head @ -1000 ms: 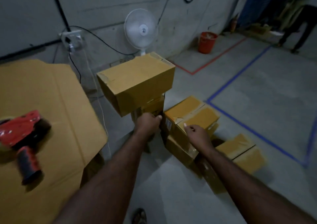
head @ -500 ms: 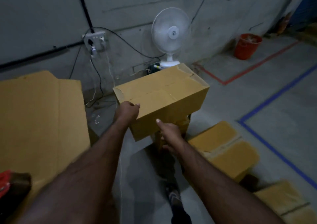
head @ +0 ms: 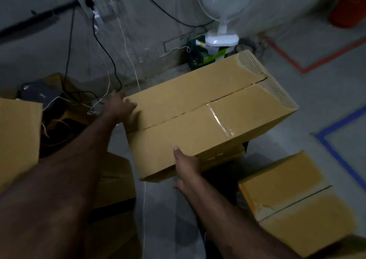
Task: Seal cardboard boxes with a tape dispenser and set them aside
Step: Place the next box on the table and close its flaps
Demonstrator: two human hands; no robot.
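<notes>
Two hands hold a big brown box. The left hand grips the box at its far left corner, with the thumb on top. The right hand grips the box's near edge, thumb up on the top. A shiny strip of tape crosses the seam on the box. A white fan stands behind the box. Right of the box and lower down, another box sits on the floor, near a blue line.

Dim, soft and motion-blurred, edges warped, glare on the tape strip.
</notes>
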